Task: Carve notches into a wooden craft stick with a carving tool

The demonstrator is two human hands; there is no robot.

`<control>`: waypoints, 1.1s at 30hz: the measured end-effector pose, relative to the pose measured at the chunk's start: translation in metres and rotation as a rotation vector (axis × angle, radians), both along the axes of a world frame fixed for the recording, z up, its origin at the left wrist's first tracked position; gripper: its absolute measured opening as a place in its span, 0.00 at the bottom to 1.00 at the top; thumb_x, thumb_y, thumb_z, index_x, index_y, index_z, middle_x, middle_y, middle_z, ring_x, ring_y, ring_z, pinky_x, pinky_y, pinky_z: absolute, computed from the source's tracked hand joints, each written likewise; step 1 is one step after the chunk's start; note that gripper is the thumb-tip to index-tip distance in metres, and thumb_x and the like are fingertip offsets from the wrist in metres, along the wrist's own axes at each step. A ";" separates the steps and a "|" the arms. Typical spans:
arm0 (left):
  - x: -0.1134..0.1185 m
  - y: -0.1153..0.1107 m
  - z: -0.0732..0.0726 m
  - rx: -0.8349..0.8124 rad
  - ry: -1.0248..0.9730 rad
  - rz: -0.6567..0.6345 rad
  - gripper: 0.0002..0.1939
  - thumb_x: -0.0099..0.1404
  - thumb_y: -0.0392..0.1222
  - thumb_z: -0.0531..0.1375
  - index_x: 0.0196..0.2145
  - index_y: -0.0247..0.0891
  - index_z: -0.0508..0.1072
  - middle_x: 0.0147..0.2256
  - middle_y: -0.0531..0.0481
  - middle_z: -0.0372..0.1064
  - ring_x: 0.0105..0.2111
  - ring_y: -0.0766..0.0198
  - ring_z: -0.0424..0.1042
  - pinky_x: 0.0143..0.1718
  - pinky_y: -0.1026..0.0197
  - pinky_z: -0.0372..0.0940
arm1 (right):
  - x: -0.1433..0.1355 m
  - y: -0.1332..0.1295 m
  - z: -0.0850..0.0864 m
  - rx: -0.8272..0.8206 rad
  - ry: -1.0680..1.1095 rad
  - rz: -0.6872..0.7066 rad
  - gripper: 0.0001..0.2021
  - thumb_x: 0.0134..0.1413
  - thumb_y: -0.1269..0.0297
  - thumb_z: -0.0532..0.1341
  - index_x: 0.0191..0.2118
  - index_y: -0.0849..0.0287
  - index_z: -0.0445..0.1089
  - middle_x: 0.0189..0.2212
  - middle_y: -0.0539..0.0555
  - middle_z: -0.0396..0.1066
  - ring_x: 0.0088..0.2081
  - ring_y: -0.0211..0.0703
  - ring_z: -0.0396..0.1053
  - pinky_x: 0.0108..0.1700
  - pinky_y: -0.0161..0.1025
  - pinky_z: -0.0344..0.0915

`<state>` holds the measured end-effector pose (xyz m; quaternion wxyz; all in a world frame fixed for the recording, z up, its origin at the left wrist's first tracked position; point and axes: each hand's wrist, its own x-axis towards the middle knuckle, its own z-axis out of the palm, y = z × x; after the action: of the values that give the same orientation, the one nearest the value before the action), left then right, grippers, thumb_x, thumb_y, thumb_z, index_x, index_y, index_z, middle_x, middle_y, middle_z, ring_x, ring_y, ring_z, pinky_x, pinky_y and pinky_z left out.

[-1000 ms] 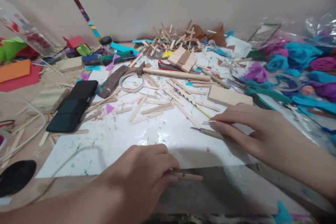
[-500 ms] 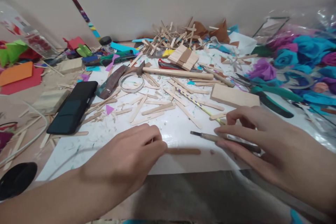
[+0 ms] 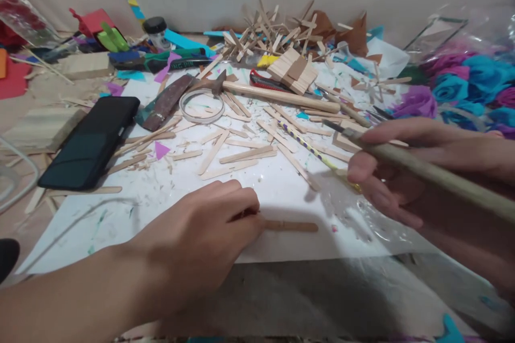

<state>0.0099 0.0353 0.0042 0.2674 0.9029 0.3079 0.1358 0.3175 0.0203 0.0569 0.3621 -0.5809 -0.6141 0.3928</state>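
Note:
My left hand (image 3: 219,228) is closed on a popsicle stick (image 3: 293,226) lying flat on the white paper (image 3: 96,220). The stick's right end sticks out past my fingers; its left part is hidden under them. Raised at the right, my right hand (image 3: 398,177) grips a carving chisel (image 3: 426,169) with a long wooden handle. The tool's narrow dark metal tip points left and up, above the paper. Under that hand, a purple-and-yellow patterned stick (image 3: 306,146) runs toward my fingers.
Loose popsicle sticks (image 3: 247,155) and shavings cover the paper. Behind them are a hammer (image 3: 277,97), a tape roll (image 3: 201,106), a bundle of sticks (image 3: 293,71) and a stick pile (image 3: 273,32). A phone (image 3: 90,142) lies left; paper flowers (image 3: 454,86) sit right.
My right hand has lifted the chisel off the low spot near the paper and turned it, tip now higher. My left hand still holds the stick down. The view has shifted slightly.

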 end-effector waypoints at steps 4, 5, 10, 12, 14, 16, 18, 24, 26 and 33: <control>-0.003 -0.002 -0.003 -0.036 -0.022 -0.002 0.15 0.78 0.32 0.55 0.36 0.41 0.77 0.40 0.52 0.74 0.40 0.59 0.71 0.41 0.58 0.63 | -0.022 0.010 0.004 -0.193 0.306 -0.052 0.07 0.60 0.55 0.75 0.39 0.49 0.81 0.23 0.49 0.69 0.23 0.38 0.63 0.20 0.35 0.57; -0.003 -0.002 -0.003 -0.054 -0.038 0.008 0.14 0.79 0.33 0.55 0.37 0.42 0.78 0.40 0.53 0.75 0.41 0.59 0.71 0.41 0.58 0.63 | -0.028 0.009 0.003 -0.168 0.264 -0.053 0.09 0.60 0.53 0.76 0.37 0.50 0.81 0.22 0.48 0.67 0.23 0.37 0.62 0.21 0.35 0.56; -0.004 0.001 -0.003 -0.112 -0.066 0.028 0.14 0.81 0.35 0.56 0.45 0.43 0.82 0.43 0.53 0.78 0.42 0.59 0.73 0.44 0.58 0.65 | -0.051 -0.003 -0.008 -0.035 0.072 -0.045 0.16 0.64 0.45 0.73 0.35 0.51 0.83 0.21 0.49 0.69 0.22 0.35 0.64 0.22 0.33 0.57; -0.005 0.003 -0.003 -0.031 -0.048 -0.032 0.15 0.80 0.33 0.55 0.45 0.44 0.82 0.44 0.51 0.78 0.43 0.57 0.73 0.46 0.56 0.64 | -0.056 -0.004 -0.014 -0.018 0.089 -0.030 0.16 0.61 0.46 0.75 0.31 0.52 0.81 0.20 0.48 0.68 0.21 0.34 0.61 0.20 0.32 0.53; -0.006 0.004 -0.003 0.052 -0.028 -0.079 0.16 0.79 0.31 0.54 0.44 0.43 0.82 0.44 0.50 0.78 0.42 0.56 0.72 0.46 0.55 0.63 | -0.058 -0.003 -0.019 -0.036 0.102 -0.023 0.18 0.57 0.48 0.78 0.27 0.54 0.78 0.18 0.47 0.65 0.20 0.32 0.57 0.20 0.30 0.48; -0.006 0.004 -0.002 0.098 -0.012 -0.097 0.18 0.79 0.29 0.52 0.41 0.41 0.81 0.42 0.50 0.77 0.41 0.57 0.72 0.45 0.54 0.62 | -0.059 -0.001 -0.023 -0.063 0.104 -0.022 0.17 0.56 0.50 0.79 0.27 0.55 0.79 0.17 0.46 0.64 0.20 0.31 0.56 0.20 0.30 0.47; -0.006 0.005 -0.001 0.119 -0.012 -0.102 0.18 0.79 0.29 0.52 0.38 0.39 0.79 0.41 0.51 0.76 0.39 0.58 0.70 0.44 0.54 0.61 | -0.058 0.001 -0.026 -0.096 0.113 -0.001 0.15 0.60 0.51 0.77 0.31 0.56 0.81 0.18 0.47 0.66 0.20 0.31 0.57 0.20 0.30 0.47; -0.005 0.005 0.001 0.130 -0.040 -0.086 0.19 0.79 0.30 0.52 0.33 0.39 0.76 0.37 0.53 0.74 0.36 0.60 0.68 0.41 0.55 0.59 | -0.056 0.004 -0.028 -0.163 0.171 0.075 0.16 0.56 0.50 0.79 0.37 0.56 0.81 0.27 0.51 0.79 0.23 0.35 0.68 0.23 0.30 0.61; -0.005 0.006 0.001 0.128 -0.035 -0.089 0.18 0.79 0.30 0.52 0.35 0.40 0.77 0.38 0.53 0.75 0.36 0.60 0.69 0.41 0.56 0.59 | -0.056 0.003 -0.027 -0.118 0.107 0.093 0.16 0.59 0.50 0.77 0.34 0.57 0.79 0.23 0.50 0.76 0.22 0.35 0.68 0.22 0.31 0.61; -0.007 0.007 0.001 0.171 0.012 -0.105 0.19 0.81 0.33 0.51 0.38 0.41 0.80 0.41 0.52 0.78 0.38 0.58 0.71 0.41 0.56 0.59 | -0.052 -0.003 -0.033 0.143 -0.061 0.267 0.13 0.72 0.60 0.66 0.33 0.57 0.77 0.25 0.47 0.73 0.24 0.31 0.65 0.25 0.32 0.57</control>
<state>0.0029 0.0421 0.0049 0.1944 0.9381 0.2491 0.1421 0.2657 0.0173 0.0243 0.3283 -0.4787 -0.7230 0.3747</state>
